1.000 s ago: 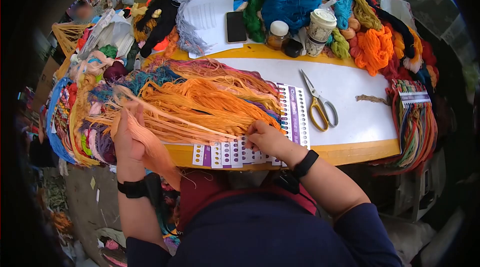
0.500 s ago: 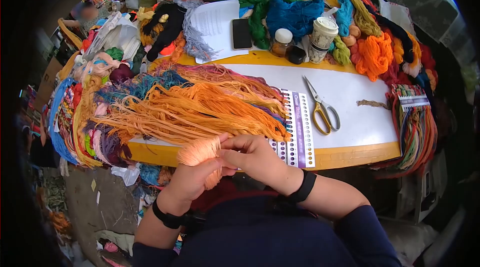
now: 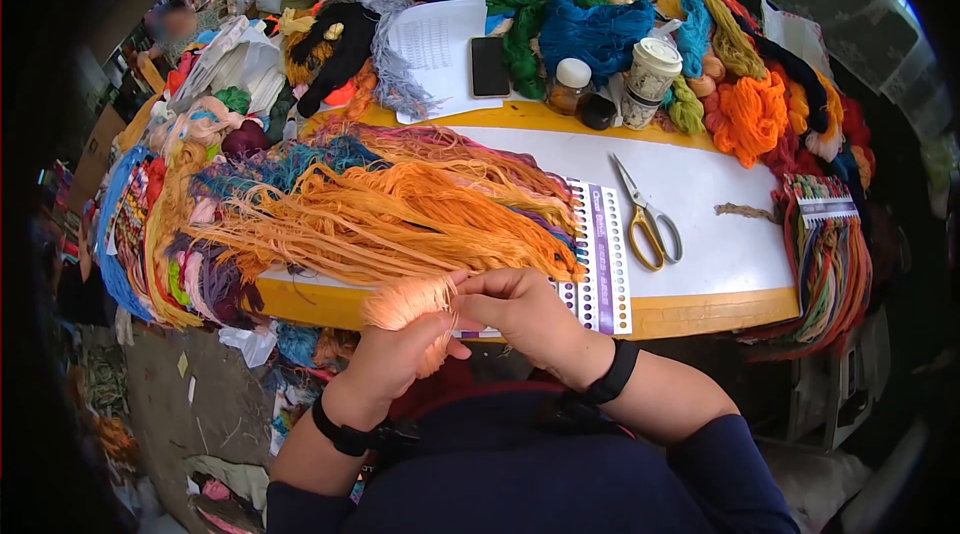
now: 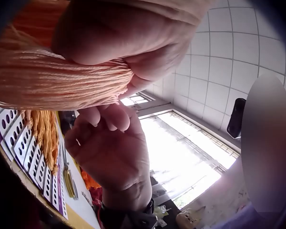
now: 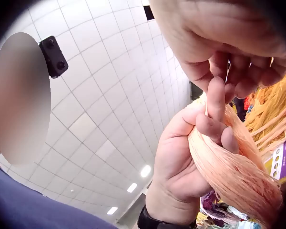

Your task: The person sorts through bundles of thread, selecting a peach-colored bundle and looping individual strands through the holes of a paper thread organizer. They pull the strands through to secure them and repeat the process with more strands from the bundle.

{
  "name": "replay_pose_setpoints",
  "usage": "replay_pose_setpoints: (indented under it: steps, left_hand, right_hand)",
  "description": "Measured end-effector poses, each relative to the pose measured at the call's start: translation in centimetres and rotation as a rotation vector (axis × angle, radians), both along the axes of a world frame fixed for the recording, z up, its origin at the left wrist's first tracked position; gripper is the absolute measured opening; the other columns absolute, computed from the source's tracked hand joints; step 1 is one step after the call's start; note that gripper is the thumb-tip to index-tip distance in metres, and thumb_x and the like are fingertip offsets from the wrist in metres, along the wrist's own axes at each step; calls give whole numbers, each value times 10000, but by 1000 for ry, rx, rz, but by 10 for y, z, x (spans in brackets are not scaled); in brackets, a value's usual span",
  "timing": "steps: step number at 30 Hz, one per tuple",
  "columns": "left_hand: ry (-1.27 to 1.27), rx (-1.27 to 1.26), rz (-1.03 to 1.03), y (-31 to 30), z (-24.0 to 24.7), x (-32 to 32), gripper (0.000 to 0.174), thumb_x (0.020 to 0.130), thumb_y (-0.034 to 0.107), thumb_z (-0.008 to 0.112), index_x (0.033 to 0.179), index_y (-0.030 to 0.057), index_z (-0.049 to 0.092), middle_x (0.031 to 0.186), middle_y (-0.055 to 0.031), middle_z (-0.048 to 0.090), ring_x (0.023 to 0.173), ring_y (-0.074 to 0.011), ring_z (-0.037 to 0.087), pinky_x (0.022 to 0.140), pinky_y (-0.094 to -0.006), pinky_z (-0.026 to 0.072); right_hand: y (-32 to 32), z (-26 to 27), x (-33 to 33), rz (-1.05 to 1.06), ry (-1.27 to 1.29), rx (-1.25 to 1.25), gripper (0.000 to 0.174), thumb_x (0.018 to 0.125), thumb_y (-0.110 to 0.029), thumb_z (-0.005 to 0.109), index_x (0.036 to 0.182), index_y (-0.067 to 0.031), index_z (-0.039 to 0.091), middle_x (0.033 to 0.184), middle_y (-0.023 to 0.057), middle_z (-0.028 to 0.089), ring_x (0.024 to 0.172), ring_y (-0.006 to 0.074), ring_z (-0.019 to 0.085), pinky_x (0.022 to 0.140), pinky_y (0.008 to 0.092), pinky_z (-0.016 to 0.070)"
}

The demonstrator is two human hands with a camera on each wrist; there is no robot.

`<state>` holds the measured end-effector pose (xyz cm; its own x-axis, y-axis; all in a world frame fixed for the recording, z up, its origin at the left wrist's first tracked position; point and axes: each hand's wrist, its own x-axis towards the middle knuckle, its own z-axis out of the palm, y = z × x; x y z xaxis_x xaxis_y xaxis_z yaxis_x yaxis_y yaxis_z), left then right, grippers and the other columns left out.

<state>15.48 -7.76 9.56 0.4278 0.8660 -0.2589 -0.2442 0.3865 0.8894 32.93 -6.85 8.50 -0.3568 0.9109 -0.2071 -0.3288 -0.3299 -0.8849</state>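
Observation:
A peach-coloured skein of thread (image 3: 405,304) is held over the table's front edge. My left hand (image 3: 385,364) grips it, with fingers curled round the bundle in the right wrist view. Close against the skein's right end, my right hand (image 3: 530,319) pinches a thin strand, which runs up from the skein (image 5: 229,171) in the right wrist view. Just beyond both hands lies a wide bundle of orange threads (image 3: 430,204), its ends fastened to white-and-purple cards (image 3: 605,259) with rows of holes.
Scissors (image 3: 647,224) lie on the white tabletop right of the cards. Farther back are a phone (image 3: 490,67), a printed sheet (image 3: 430,44), a jar (image 3: 568,86) and a patterned cup (image 3: 650,79). Coloured skeins (image 3: 745,109) pile along the back and sides. Another threaded card (image 3: 828,209) hangs at the right.
The hands came together at the table's front edge from far apart. The left hand brought the peach skein rightward; the right hand left the cards and now pinches at the skein's end.

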Motion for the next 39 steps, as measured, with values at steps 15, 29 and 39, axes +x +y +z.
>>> replay_pose_setpoints:
  steps: [15, 29, 39]
  left_hand:
    - [-20, -35, 65, 2, -7, 8, 406, 929, 109, 524, 1302, -31, 445, 1172, -115, 561, 997, -160, 596, 744, -291, 556]
    - [-648, -75, 816, 12, -54, -253, 185, 949, 184, 480, 1036, 59, 586, 893, -32, 623, 522, -42, 497, 494, -224, 463]
    - [-121, -252, 186, 37, -17, -71, 256, 906, 148, 549, 1130, 24, 554, 1041, -76, 596, 604, -29, 495, 506, -175, 402]
  right_hand:
    - [-1, 1, 2, -8, 66, -16, 110, 843, -64, 635, 890, 35, 651, 883, 58, 637, 720, 92, 584, 644, 218, 480]
    - [-4, 45, 233, -424, 220, 160, 74, 882, -152, 530, 847, -98, 493, 634, -46, 353, 535, 60, 323, 525, 214, 292]
    - [31, -28, 169, -220, -750, 449, 140, 802, -101, 660, 888, 8, 682, 766, 56, 670, 711, 115, 604, 647, 268, 481]
